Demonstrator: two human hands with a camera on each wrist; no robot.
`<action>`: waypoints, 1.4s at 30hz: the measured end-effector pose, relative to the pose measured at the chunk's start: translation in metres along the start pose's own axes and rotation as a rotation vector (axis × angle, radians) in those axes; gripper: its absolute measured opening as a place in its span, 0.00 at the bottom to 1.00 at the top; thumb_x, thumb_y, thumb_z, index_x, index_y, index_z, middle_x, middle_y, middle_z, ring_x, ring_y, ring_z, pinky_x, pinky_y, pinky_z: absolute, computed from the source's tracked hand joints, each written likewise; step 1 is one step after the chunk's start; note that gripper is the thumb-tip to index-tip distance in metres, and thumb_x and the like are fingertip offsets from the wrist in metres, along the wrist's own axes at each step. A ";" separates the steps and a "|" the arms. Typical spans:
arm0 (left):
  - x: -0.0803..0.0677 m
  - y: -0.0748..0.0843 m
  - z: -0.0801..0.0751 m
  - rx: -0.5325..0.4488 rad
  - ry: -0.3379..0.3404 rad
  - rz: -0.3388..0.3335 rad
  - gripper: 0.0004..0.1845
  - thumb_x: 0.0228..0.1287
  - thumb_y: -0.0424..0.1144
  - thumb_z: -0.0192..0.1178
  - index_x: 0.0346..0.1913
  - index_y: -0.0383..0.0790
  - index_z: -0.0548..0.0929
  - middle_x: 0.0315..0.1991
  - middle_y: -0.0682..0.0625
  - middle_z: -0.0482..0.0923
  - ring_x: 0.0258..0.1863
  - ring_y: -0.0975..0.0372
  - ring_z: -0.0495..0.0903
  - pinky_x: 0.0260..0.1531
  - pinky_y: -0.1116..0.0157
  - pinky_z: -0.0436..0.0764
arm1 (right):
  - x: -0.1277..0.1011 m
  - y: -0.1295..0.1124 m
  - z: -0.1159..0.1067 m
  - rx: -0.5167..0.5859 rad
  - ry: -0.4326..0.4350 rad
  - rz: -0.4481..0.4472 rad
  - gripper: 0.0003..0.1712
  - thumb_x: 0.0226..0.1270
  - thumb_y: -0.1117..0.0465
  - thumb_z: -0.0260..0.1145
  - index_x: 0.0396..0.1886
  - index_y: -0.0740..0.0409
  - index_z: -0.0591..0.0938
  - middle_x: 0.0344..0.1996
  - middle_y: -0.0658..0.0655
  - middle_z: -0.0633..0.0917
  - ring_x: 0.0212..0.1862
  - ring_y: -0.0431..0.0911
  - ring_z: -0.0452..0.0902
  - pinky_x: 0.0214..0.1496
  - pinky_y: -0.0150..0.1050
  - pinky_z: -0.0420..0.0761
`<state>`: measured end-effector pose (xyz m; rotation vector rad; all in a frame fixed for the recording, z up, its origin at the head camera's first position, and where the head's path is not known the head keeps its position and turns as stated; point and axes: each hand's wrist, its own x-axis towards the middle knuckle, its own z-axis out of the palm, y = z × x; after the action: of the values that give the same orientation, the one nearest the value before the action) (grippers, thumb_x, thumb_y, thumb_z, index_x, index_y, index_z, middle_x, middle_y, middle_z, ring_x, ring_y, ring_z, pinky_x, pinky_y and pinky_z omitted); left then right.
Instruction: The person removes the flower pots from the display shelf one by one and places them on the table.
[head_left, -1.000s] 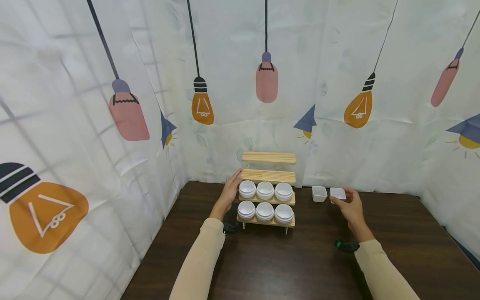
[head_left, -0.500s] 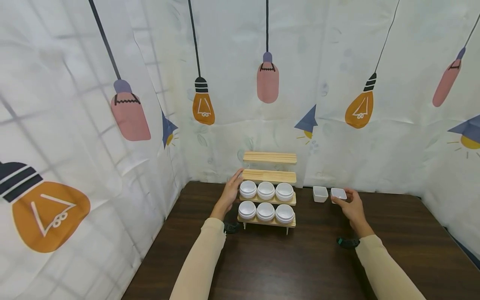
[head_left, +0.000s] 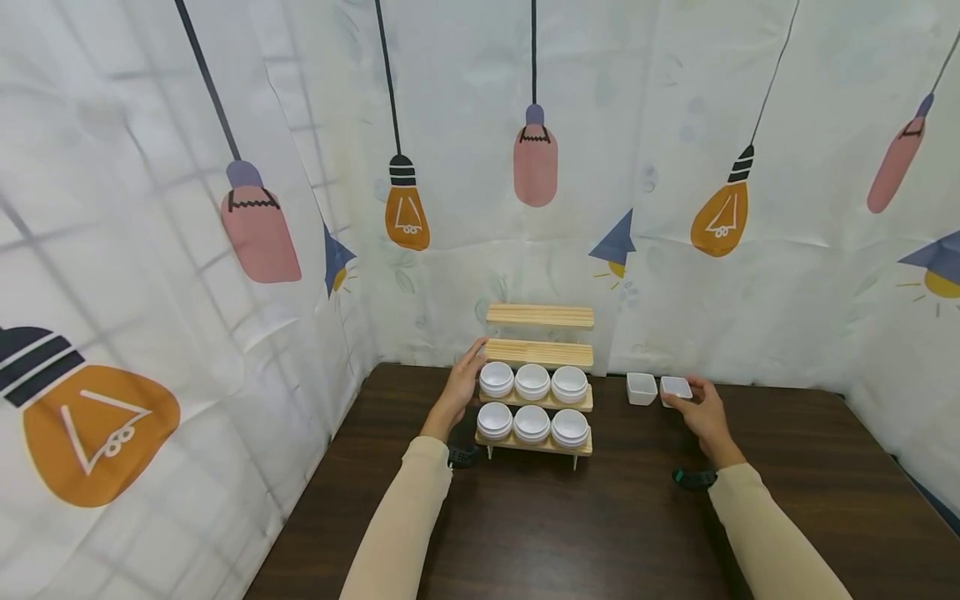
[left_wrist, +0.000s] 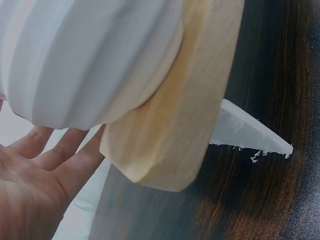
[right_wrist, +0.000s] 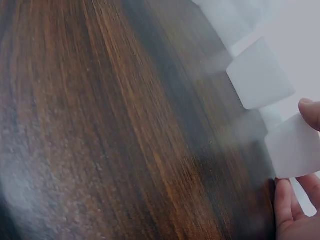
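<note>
Almost nothing has shifted since the earlier frames: the right hand (head_left: 701, 412) with its square white dish (head_left: 676, 387) has sunk a little toward the counter (head_left: 622, 525), while the left hand (head_left: 459, 385) keeps its place against the wooden tiered rack (head_left: 537, 379).

Left hand: fingers straight and relaxed, laid along the left end of the rack's upper steps; the left wrist view shows the open palm (left_wrist: 30, 185) just beside a step's rounded end (left_wrist: 165, 145), under a white bowl. Pressed this way, the hand appears to steady the light rack.

Right hand: thumb and fingers pinch the near rim of the square dish; in the right wrist view a thumb tip (right_wrist: 311, 112) sits above the dish (right_wrist: 295, 145) and fingertips (right_wrist: 286, 200) below it. The dish is low over the dark counter, right of the rack; whether it touches the surface cannot be told. A second square dish (head_left: 641, 387) stands just beside it, nearer the rack.

Six round white bowls (head_left: 532, 381) fill the two lower steps in rows of three; the two upper steps (head_left: 539, 315) are bare. A lamp-printed curtain (head_left: 225, 208) encloses the counter.
</note>
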<state>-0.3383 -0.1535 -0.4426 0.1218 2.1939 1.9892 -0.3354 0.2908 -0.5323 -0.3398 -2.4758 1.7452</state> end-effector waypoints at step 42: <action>0.011 -0.011 -0.001 0.016 0.017 -0.001 0.27 0.84 0.50 0.43 0.81 0.62 0.59 0.70 0.37 0.72 0.41 0.58 0.79 0.28 0.58 0.78 | 0.005 0.000 0.002 -0.048 -0.019 0.000 0.47 0.74 0.52 0.67 0.81 0.65 0.53 0.75 0.76 0.63 0.69 0.65 0.65 0.64 0.55 0.71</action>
<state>-0.3491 -0.1536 -0.4547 0.1059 2.2200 1.9796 -0.3408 0.2906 -0.5331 -0.3295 -2.5338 1.6996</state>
